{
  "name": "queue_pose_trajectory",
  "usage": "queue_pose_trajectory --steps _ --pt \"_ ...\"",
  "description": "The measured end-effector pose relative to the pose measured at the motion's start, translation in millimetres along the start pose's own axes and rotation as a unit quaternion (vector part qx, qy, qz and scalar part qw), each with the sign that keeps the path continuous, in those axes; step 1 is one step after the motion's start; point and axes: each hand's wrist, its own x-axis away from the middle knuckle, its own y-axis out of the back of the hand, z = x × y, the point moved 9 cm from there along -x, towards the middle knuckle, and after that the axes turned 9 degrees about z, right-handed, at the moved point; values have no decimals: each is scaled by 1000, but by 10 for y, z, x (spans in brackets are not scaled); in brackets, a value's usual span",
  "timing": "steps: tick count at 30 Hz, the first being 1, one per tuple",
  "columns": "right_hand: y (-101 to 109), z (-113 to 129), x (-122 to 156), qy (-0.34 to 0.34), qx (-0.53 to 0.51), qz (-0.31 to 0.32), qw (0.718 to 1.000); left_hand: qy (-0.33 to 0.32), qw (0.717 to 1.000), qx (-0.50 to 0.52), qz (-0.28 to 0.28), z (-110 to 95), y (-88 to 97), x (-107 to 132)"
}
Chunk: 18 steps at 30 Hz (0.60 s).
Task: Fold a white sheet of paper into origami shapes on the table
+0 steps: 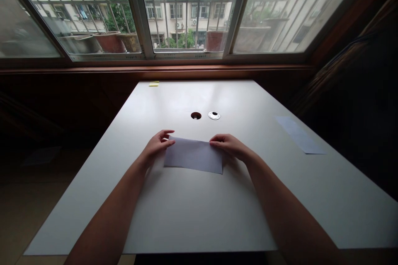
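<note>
Paper [193, 157], a folded sheet by the look of it, is lying flat mid-table [186, 215], just in front of you. Your left hand [158, 144] is meeting its far left corner with thumb and forefinger narrowly apart; whether they are truly pinching cannot be told. Your right hand [228, 145] is resting loosely curled fingertips on the far right corner. It is probably handling light, limp and slippery on that smooth top, so the corners are offering the best hold.
</note>
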Motion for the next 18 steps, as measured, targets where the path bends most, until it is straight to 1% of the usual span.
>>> queue_pose_trajectory --steps 2,5,9,11,13,18 --pt "-25 27 -23 16 17 -4 1000 2 998 -60 19 -45 -39 24" --pt "-87 81 -64 43 40 -8 998 2 989 -131 65 -106 -156 60" --pt "-185 187 -99 85 57 -15 995 0 974 -169 151 -168 -386 121" --pt "-249 240 -107 103 57 -15 993 -2 967 -184 176 -190 -468 152" --pt "-311 287 -110 118 49 -19 992 -6 963 -196 186 -205 -519 173" --pt "-415 385 -107 157 22 -44 986 3 958 -214 189 -185 -591 182"
